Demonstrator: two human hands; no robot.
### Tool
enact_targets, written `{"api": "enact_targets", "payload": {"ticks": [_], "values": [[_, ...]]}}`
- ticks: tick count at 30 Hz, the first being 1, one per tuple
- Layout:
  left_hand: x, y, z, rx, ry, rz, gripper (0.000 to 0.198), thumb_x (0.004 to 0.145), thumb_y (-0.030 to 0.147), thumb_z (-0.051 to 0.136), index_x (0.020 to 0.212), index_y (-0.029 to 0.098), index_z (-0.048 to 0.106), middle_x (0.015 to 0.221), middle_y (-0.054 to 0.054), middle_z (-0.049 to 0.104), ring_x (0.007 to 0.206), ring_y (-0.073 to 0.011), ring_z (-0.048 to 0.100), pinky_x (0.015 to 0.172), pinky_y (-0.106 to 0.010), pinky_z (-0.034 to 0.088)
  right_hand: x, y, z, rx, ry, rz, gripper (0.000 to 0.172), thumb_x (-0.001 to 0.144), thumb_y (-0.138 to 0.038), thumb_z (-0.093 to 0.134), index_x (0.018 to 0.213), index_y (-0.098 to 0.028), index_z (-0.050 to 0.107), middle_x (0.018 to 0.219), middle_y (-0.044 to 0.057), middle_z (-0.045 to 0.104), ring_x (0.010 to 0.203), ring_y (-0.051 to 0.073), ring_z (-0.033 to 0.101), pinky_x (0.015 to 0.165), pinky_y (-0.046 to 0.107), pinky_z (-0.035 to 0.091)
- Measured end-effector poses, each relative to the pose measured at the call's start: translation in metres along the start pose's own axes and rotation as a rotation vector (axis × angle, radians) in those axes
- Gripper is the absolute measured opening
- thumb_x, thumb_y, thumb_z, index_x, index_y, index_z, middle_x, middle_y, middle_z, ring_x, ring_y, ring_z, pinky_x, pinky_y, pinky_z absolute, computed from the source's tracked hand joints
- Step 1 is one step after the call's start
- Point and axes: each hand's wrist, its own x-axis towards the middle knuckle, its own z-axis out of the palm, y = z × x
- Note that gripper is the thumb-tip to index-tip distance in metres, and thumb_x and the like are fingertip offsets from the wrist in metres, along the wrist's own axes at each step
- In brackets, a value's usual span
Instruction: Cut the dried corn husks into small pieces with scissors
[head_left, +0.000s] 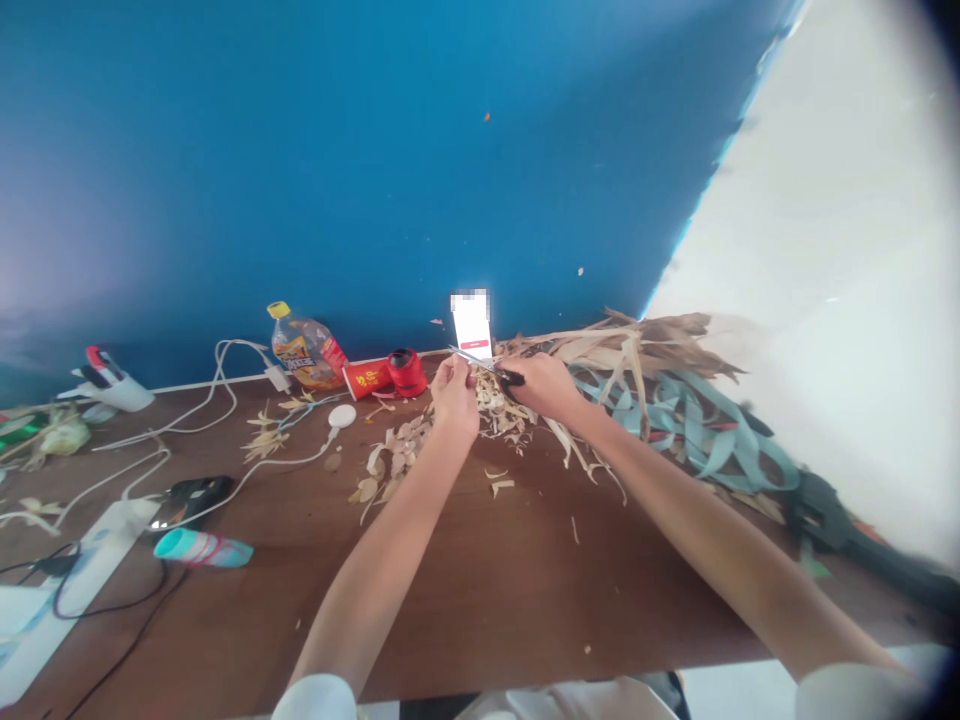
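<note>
My right hand [546,385] is closed round the black handles of a pair of scissors [484,364], whose blades point left towards my left hand [454,392]. My left hand is pinched shut at the blade tips, on a small dry husk piece that I can barely make out. Below both hands lies a heap of cut husk bits [397,455] on the brown table [480,590]. A bundle of long dry corn husks [630,345] lies just right of my right hand.
Pale blue strips [697,420] lie under the husks at right. A phone [472,322] leans on the blue wall. A red cup [375,378], a plastic bottle [306,352], white cables [217,390], a power strip [67,580] and a teal tube [202,548] sit at left.
</note>
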Motion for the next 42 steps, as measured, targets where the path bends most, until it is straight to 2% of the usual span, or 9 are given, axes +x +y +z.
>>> {"api": "enact_targets", "payload": {"ticks": [9,17,25,30,33,36,39,42], "values": [[-0.003,0.003,0.005,-0.149,0.117,-0.080,0.031,0.074,0.035,0.072,0.063,0.015,0.051,0.059,0.005,0.042,0.052,-0.0038,0.038,0.052,-0.018,0.034,-0.002,-0.007,0.004,-0.078,-0.035,0.055,0.027,0.077,-0.024,0.049,0.096,-0.028,0.068,0.082,0.003,0.072,0.071,0.019,0.060,0.055,0.025,0.028],[-0.004,0.004,0.005,-0.180,0.118,-0.066,0.029,0.077,0.032,0.071,0.062,0.014,0.053,0.058,0.004,0.042,0.052,-0.0037,0.038,0.051,-0.018,0.033,-0.003,-0.008,0.001,-0.026,-0.016,0.025,0.022,0.074,-0.021,0.050,0.085,-0.026,0.068,0.078,0.002,0.071,0.068,0.017,0.059,0.053,0.025,0.024],[-0.003,0.003,0.002,-0.137,0.101,-0.037,0.033,0.068,0.037,0.077,0.063,0.015,0.053,0.061,0.004,0.044,0.055,-0.0039,0.039,0.053,-0.018,0.034,-0.003,-0.006,0.003,0.052,-0.004,-0.004,0.016,0.073,-0.020,0.049,0.076,-0.023,0.064,0.071,0.002,0.067,0.063,0.016,0.054,0.052,0.024,0.022],[0.000,0.000,-0.001,-0.073,0.100,-0.037,0.033,0.069,0.038,0.076,0.066,0.015,0.053,0.061,0.005,0.043,0.053,-0.0041,0.037,0.055,-0.020,0.033,-0.002,-0.003,-0.002,0.101,0.002,-0.019,0.015,0.069,-0.015,0.048,0.068,-0.021,0.061,0.066,0.002,0.064,0.061,0.015,0.050,0.052,0.024,0.021],[0.003,-0.001,-0.004,0.023,0.089,0.020,0.027,0.073,0.038,0.072,0.072,0.016,0.056,0.066,0.004,0.047,0.055,-0.0050,0.038,0.057,-0.021,0.033,-0.001,0.000,-0.005,0.146,0.024,-0.006,0.016,0.070,-0.014,0.048,0.070,-0.020,0.063,0.065,0.002,0.063,0.058,0.014,0.048,0.053,0.024,0.022],[0.005,0.001,-0.008,0.207,0.050,0.159,0.022,0.078,0.038,0.067,0.075,0.017,0.060,0.068,0.002,0.050,0.060,-0.0075,0.041,0.059,-0.022,0.034,0.001,0.005,-0.008,0.236,0.024,-0.013,0.014,0.072,-0.016,0.050,0.070,-0.019,0.064,0.063,0.002,0.061,0.057,0.013,0.047,0.053,0.024,0.023],[0.007,0.007,-0.013,0.403,-0.033,0.296,0.020,0.079,0.037,0.063,0.077,0.017,0.062,0.067,0.001,0.051,0.064,-0.0101,0.044,0.062,-0.023,0.035,0.003,0.011,-0.012,0.310,-0.005,-0.035,0.015,0.071,-0.016,0.051,0.071,-0.018,0.066,0.064,0.001,0.062,0.058,0.013,0.049,0.054,0.024,0.024],[0.009,0.013,-0.015,0.504,-0.139,0.338,0.020,0.080,0.037,0.062,0.078,0.017,0.064,0.069,0.000,0.054,0.067,-0.0118,0.047,0.066,-0.024,0.037,0.003,0.015,-0.020,0.321,-0.040,-0.047,0.018,0.072,-0.015,0.051,0.074,-0.018,0.069,0.063,0.001,0.062,0.056,0.012,0.048,0.055,0.025,0.024]]}}
